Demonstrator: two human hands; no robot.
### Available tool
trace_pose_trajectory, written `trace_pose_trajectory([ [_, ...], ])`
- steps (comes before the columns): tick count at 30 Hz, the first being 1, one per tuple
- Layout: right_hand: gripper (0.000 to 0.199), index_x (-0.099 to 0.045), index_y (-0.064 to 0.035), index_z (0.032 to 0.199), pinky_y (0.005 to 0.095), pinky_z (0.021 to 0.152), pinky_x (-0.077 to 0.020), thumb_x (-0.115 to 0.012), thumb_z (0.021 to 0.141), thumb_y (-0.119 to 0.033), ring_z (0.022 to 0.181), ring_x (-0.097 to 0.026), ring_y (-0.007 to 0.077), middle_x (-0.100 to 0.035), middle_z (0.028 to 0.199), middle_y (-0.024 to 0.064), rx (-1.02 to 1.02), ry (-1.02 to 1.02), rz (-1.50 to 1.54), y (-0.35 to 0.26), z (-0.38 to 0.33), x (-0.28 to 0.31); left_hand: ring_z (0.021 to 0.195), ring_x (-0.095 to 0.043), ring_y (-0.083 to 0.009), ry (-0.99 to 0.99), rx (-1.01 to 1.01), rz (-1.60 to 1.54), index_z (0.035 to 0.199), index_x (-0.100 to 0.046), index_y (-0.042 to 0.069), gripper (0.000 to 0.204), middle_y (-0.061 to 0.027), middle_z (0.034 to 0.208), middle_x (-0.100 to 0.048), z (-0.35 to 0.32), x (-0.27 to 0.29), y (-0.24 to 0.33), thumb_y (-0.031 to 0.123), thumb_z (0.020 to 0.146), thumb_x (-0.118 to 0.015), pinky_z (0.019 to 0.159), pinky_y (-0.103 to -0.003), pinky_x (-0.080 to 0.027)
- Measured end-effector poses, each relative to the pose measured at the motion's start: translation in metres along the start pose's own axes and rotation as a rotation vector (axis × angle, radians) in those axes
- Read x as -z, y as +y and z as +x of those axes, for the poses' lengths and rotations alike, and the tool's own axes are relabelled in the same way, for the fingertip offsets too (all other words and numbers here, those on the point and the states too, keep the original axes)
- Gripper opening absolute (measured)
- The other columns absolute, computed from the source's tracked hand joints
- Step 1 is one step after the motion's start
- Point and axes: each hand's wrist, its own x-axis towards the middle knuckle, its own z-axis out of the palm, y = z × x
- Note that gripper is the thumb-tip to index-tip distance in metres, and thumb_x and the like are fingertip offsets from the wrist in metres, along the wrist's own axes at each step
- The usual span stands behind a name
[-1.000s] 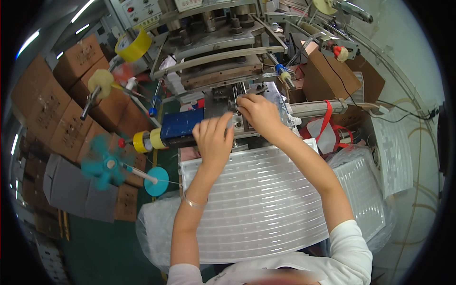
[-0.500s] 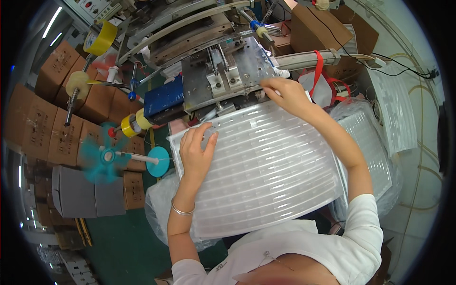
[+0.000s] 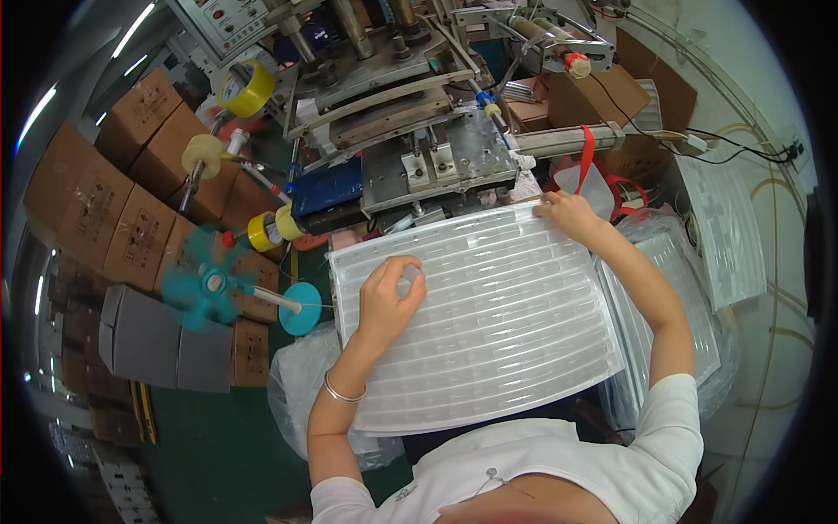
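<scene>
A wide white ribbed plastic tray (image 3: 489, 349) lies before me, its long grooves running left to right, with rows of small clear pieces seeming to sit in them. Over its left part, my left hand (image 3: 390, 297) pinches a small clear piece (image 3: 408, 276) between thumb and fingers. My right hand (image 3: 573, 218) is at the tray's far right corner, fingers drawn together; what they hold, if anything, is hidden. Just beyond the tray's far edge stands a machine with a flat metal plate (image 3: 476, 157) carrying two small metal blocks (image 3: 429, 166).
A teal fan (image 3: 212, 281) turns at the left, near stacked cartons (image 3: 92, 205). Yellow tape rolls (image 3: 249, 90) hang on the machine's left side. Another ribbed tray (image 3: 668, 288) in clear plastic lies at the right, below a red strap (image 3: 586, 157).
My right hand has moved from beside the metal plate's corner back to the tray's far right corner. The left hand has shifted slightly right over the tray. The view has tilted up toward the machine.
</scene>
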Motion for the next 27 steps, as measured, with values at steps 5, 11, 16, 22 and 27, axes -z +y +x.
trace_pose_trajectory([
  [5,0.019,-0.062,-0.0142,0.096,0.0358,0.07,-0.0518,-0.055,0.08,-0.009,0.087,-0.061,0.0252,-0.06,0.095,0.0072,0.01,0.026,0.024,0.008,-0.004,0.002,0.06,-0.058,-0.0254,-0.084,0.074,-0.048,0.084,-0.056,0.003,0.01,-0.0107,0.075,-0.061,0.005,-0.002,0.003,0.006,0.075,-0.057,0.055,-0.032,-0.045],
  [11,0.022,-0.052,-0.0037,0.094,0.0312,0.068,-0.0476,-0.058,0.073,-0.006,0.076,-0.058,0.0234,-0.054,0.081,0.0092,-0.274,0.421,0.717,0.001,0.015,0.057,0.059,-0.057,-0.0274,-0.007,0.24,-0.166,0.081,-0.053,0.002,0.007,-0.0118,0.074,-0.06,0.007,-0.003,-0.025,0.005,0.074,-0.053,0.056,-0.034,-0.045],
  [16,0.017,-0.05,-0.0057,0.098,0.0219,0.056,-0.0455,-0.059,0.085,-0.012,0.066,-0.061,0.0112,-0.06,0.081,0.0014,-0.487,0.261,1.142,-0.022,0.022,0.057,0.079,-0.059,-0.0297,0.07,0.1,0.217,0.089,-0.057,0.003,0.017,-0.0104,0.088,-0.062,0.03,0.0,-0.04,0.003,0.073,-0.053,0.07,-0.038,-0.047],
  [22,0.027,-0.059,-0.0049,0.11,0.0243,0.068,-0.0506,-0.061,0.085,-0.012,0.093,-0.06,0.014,-0.057,0.111,0.0067,-0.369,0.322,1.316,-0.049,0.046,0.074,0.082,-0.059,-0.0291,0.356,-0.035,0.422,0.099,-0.064,0.009,0.021,-0.0102,0.09,-0.062,0.098,-0.009,-0.046,0.018,0.08,-0.06,0.068,-0.039,-0.048],
  [27,0.029,-0.06,-0.0054,0.112,0.0289,0.074,-0.0516,-0.063,0.083,-0.011,0.093,-0.06,0.0185,-0.06,0.109,0.0098,-0.195,0.507,0.914,-0.084,0.103,0.076,0.076,-0.062,-0.0271,-0.005,0.007,0.827,0.101,-0.066,0.013,0.032,-0.01,0.09,-0.061,0.17,-0.026,-0.054,0.036,0.078,-0.066,0.062,-0.04,-0.049],
])
